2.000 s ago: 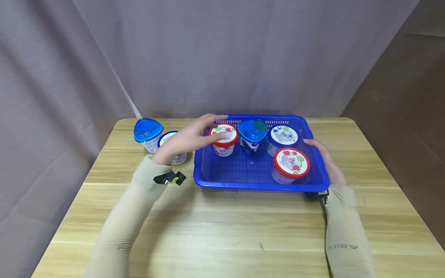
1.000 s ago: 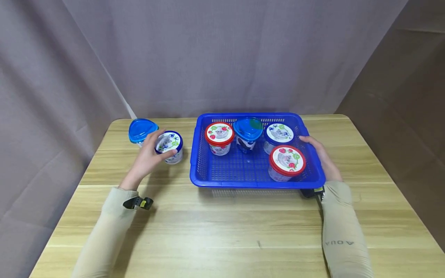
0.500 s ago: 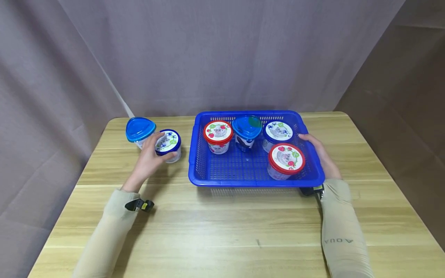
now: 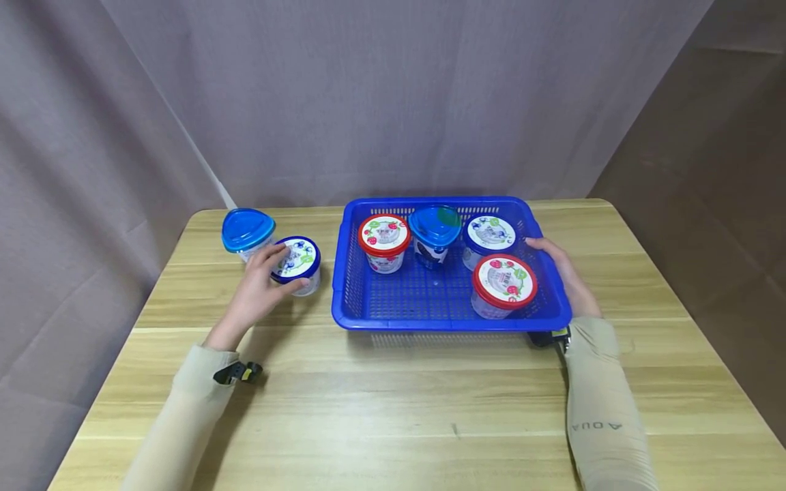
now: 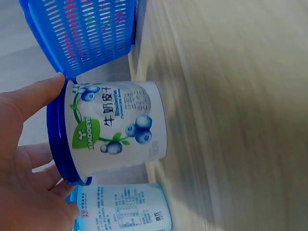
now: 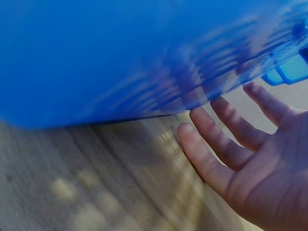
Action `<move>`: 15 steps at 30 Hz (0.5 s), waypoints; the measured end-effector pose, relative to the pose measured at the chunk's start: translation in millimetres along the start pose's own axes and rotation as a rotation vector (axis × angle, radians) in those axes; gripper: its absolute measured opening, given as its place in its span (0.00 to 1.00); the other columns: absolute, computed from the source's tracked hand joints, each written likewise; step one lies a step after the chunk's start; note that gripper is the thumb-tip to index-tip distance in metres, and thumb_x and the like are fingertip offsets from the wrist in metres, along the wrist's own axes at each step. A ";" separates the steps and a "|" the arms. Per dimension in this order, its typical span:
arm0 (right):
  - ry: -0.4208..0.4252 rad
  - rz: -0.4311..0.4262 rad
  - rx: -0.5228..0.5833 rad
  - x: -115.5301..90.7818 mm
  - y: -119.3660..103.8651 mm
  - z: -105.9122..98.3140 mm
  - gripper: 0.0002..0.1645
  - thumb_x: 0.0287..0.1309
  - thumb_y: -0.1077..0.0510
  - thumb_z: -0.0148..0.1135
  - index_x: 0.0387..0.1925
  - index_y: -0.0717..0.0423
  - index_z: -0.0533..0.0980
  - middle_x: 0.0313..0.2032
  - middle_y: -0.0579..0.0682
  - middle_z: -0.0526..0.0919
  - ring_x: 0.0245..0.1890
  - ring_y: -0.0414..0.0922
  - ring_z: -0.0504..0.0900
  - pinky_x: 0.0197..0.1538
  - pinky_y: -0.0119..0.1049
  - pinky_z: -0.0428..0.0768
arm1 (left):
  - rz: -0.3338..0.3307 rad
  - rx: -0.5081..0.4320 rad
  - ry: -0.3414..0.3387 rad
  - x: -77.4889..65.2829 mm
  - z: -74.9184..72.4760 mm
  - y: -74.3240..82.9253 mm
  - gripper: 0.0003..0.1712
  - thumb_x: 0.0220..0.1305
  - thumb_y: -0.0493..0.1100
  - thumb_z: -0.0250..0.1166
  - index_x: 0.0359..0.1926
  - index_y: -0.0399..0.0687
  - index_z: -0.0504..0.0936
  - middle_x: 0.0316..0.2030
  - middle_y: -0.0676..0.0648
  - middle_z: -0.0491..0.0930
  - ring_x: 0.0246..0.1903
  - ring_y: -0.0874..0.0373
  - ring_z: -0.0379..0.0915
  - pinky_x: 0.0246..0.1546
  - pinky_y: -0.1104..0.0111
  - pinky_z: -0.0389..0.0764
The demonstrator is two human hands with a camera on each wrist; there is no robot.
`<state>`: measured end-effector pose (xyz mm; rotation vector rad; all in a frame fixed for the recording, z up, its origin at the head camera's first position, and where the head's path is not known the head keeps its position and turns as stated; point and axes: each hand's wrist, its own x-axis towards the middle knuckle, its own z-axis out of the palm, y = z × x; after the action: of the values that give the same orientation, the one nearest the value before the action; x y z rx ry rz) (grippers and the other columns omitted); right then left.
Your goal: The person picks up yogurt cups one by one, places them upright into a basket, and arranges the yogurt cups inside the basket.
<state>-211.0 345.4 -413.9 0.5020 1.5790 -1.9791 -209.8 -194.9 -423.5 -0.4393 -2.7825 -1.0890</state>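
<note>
With thumb and fingers spread round the dark-blue lid, my left hand (image 4: 254, 290) grips a white blueberry yogurt cup (image 5: 115, 125) upright at the left of the table. Berries and a green leaf are printed on its side. Just behind it stands a cup with a bright-blue rounded triangular lid (image 4: 248, 230). My right hand (image 4: 568, 276) holds the right side of a blue plastic basket (image 4: 405, 323), thumb over the rim. In the right wrist view its fingertips (image 6: 198, 115) lie against the outer wall; the thumb is hidden there.
In the basket are two red-lidded cups, one at back left (image 4: 385, 235) and one at front right (image 4: 505, 283). A cup with a bright-blue lid (image 4: 434, 226) and a blueberry-lidded cup (image 4: 490, 234) stand along its back. A grey curtain (image 4: 393, 95) hangs behind the wooden table (image 4: 381, 409).
My left hand has left the red-lidded cup in the basket, moved left and taken the blueberry yogurt cup by its lid; that cup has shifted slightly nearer. My right hand stays at the basket.
</note>
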 end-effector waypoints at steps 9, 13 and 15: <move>-0.003 -0.017 0.016 1.0 0.2 -0.4 0.51 0.63 0.28 0.56 0.77 0.42 0.47 0.52 0.45 0.80 0.50 0.45 0.81 0.55 0.44 0.80 | 0.003 -0.060 0.007 -12.6 0.8 -4.8 0.44 0.57 0.42 0.77 0.70 0.33 0.68 0.70 0.32 0.58 0.72 0.33 0.50 0.68 0.38 0.57; -0.005 -0.020 0.018 1.3 0.5 -0.9 0.51 0.63 0.28 0.56 0.77 0.42 0.47 0.52 0.46 0.79 0.50 0.45 0.81 0.55 0.44 0.80 | -0.018 -0.102 -0.011 -16.2 1.0 -8.2 0.47 0.57 0.44 0.78 0.73 0.38 0.66 0.73 0.33 0.49 0.72 0.32 0.47 0.68 0.37 0.55; -0.010 -0.024 0.020 1.2 1.0 -1.0 0.51 0.63 0.28 0.55 0.76 0.42 0.47 0.52 0.46 0.79 0.50 0.45 0.81 0.56 0.44 0.80 | -0.017 -0.105 -0.018 -16.3 0.8 -9.9 0.47 0.56 0.45 0.78 0.73 0.40 0.66 0.75 0.33 0.46 0.73 0.32 0.46 0.68 0.36 0.54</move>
<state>-211.3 346.1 -415.6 0.4828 1.5671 -2.0141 -197.4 -204.9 -434.0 -0.4395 -2.7580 -1.2460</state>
